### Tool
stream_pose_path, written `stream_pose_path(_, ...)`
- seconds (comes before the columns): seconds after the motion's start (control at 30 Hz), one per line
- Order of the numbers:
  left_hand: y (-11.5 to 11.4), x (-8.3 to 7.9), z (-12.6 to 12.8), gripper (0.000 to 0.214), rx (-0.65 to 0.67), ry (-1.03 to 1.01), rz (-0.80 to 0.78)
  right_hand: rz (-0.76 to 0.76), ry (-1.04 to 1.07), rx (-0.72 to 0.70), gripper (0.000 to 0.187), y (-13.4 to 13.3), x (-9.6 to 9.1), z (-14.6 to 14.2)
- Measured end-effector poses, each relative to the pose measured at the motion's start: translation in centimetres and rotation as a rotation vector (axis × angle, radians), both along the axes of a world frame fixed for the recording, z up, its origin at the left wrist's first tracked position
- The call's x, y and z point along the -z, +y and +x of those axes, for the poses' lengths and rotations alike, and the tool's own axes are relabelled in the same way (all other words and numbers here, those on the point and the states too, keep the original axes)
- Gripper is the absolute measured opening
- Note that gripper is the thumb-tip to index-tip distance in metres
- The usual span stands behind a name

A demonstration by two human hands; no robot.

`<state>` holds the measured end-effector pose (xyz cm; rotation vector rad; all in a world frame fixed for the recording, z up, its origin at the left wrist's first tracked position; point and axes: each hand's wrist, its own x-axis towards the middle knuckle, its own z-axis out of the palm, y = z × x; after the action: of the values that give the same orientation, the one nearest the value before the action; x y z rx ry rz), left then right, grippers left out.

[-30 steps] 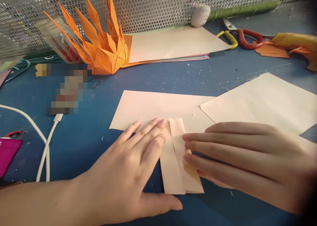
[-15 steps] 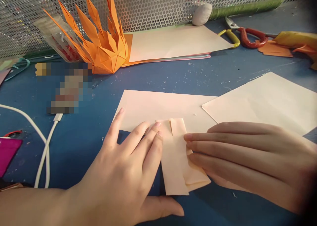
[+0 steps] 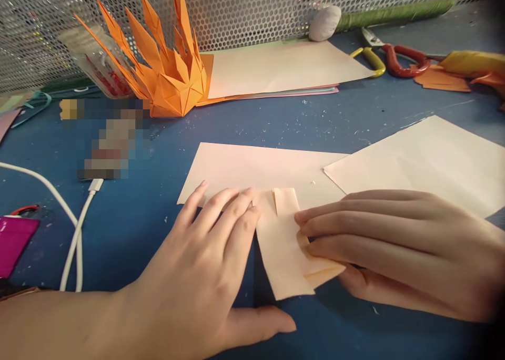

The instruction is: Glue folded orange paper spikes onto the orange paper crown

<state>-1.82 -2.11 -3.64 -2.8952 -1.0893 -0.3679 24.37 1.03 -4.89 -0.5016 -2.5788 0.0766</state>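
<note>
A small folded piece of pale peach paper (image 3: pixel 282 249) lies on the blue table (image 3: pixel 158 234) in front of me. My left hand (image 3: pixel 205 276) rests flat beside its left edge, fingers stretched out, fingertips touching the paper. My right hand (image 3: pixel 394 244) comes in from the right; its fingers lie over the paper's right flap and the thumb sits under it, lifting that flap. A larger peach sheet (image 3: pixel 256 171) lies just behind the folded piece.
Another pale sheet (image 3: pixel 426 160) lies at the right. An orange spiky origami piece (image 3: pixel 165 71) stands at the back left beside stacked paper (image 3: pixel 276 71). Scissors (image 3: pixel 390 58) and orange scraps (image 3: pixel 442 79) lie back right. A white cable (image 3: pixel 74 234) runs at the left. Perforated metal mesh (image 3: pixel 244 8) closes the back.
The right flap of the folded paper has been lifted by my right hand, and the piece has turned slightly. My left hand's fingers have shifted a little on the left edge.
</note>
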Motion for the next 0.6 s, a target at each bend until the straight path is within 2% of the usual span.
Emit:
stream_pose_path(0.33, 0.0, 0.0, 0.1, 0.084, 0.005, -0.037, -0.047, -0.045, 0.016, -0.021, 0.020, 0.6, 0.1, 0.3)
stream_pose_path(0.47, 0.4, -0.2, 0.1, 0.066, 0.019, -0.103, -0.079, -0.105, 0.037, 0.001, 0.020, 0.4, 0.2, 0.3)
stream_pose_path(0.6, 0.9, -0.2, 0.1, 0.040, 0.058, -0.213, -0.086, -0.220, 0.088, 0.025, 0.020, -0.2, 0.0, 0.2)
